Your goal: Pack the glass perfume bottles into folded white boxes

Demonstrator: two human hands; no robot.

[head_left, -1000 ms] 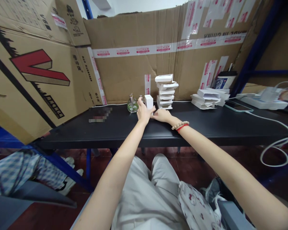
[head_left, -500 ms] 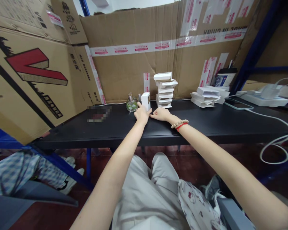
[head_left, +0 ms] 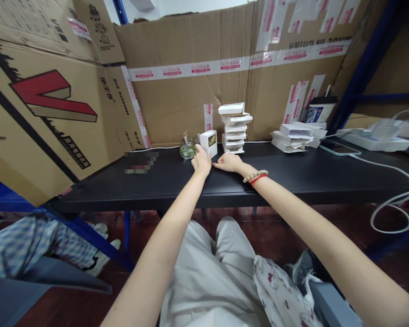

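A small white box (head_left: 209,143) stands upright on the black table, a dark and gold picture now visible on its face. My left hand (head_left: 202,161) is closed round its left and near side. Just right of the box's base, my right hand (head_left: 228,162) rests on the table with curled fingers, its forefinger tip close to the box. Whatever the right fingers may hold is hidden. Glass perfume bottles (head_left: 187,151) with green in them are left of the box, partly behind my left hand. A stack of white boxes (head_left: 233,129) rises behind my right hand.
More white cartons (head_left: 291,137) lie flat at the right, near a lidded cup (head_left: 320,111). Beyond them are a phone (head_left: 340,149), a white power strip (head_left: 378,141) and a looping cable. Cardboard (head_left: 180,100) walls the table's back and left. Another person's legs (head_left: 30,240) show lower left.
The white box has turned in my left hand, so its pictured face shows. My right hand, which touched the box's lower edge, has drawn slightly away from it.
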